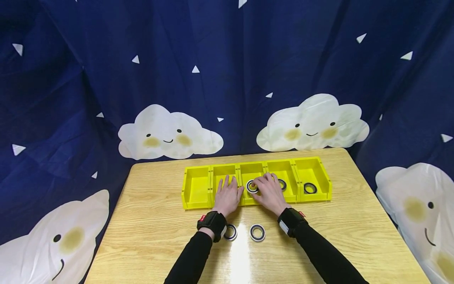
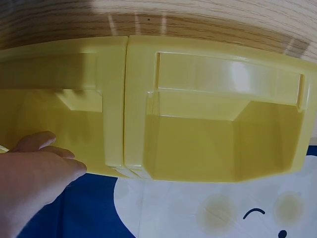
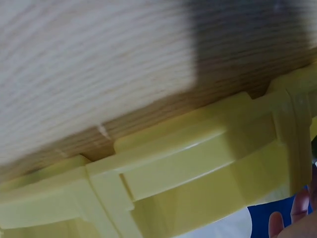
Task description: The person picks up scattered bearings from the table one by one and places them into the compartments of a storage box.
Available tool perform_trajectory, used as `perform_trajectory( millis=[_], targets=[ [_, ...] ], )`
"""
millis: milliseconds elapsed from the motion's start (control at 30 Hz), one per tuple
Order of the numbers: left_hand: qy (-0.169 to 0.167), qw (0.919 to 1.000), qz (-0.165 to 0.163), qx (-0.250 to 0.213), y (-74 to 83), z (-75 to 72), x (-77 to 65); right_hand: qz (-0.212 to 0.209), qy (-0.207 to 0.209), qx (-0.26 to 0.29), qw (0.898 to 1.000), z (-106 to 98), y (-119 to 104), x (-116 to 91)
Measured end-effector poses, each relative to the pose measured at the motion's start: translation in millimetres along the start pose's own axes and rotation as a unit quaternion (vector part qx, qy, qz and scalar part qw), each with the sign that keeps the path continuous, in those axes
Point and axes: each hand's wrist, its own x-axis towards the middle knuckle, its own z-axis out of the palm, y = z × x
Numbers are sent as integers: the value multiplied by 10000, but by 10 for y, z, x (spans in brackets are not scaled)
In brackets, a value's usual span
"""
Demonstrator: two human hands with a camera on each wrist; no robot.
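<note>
Over the middle compartment of a row of yellow bins (image 1: 197,190), my right hand (image 1: 271,194) pinches a ball bearing (image 1: 248,188) between thumb and fingertips. My left hand (image 1: 227,198) lies over the second bin from the left, fingers spread and holding nothing. In the left wrist view, the left hand's fingers (image 2: 42,148) reach over a bin's edge. One ball bearing (image 1: 282,184) sits in the fourth bin, partly behind the right hand. Another ball bearing (image 1: 310,193) lies in the rightmost bin. In the right wrist view, only some fingers (image 3: 298,213) show at the lower right corner.
On the wooden table (image 1: 149,232), in front of the bins, lie two more bearings: a ball bearing (image 1: 257,239) at the middle and a ball bearing (image 1: 232,238) beside the left wrist strap. Behind the table hangs a dark blue curtain (image 1: 227,43) with cloud prints.
</note>
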Motion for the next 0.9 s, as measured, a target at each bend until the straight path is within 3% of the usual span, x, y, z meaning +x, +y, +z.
perform_trajectory(
  millis=[467, 900],
  targets=[
    [-120, 9999, -88, 44, 30, -46, -15, 140, -420, -368, 9983, 138, -17, 121],
    [-14, 10000, -35, 64, 28, -43, -25, 153, -526, -661, 9963, 189, 3, 136]
  ],
)
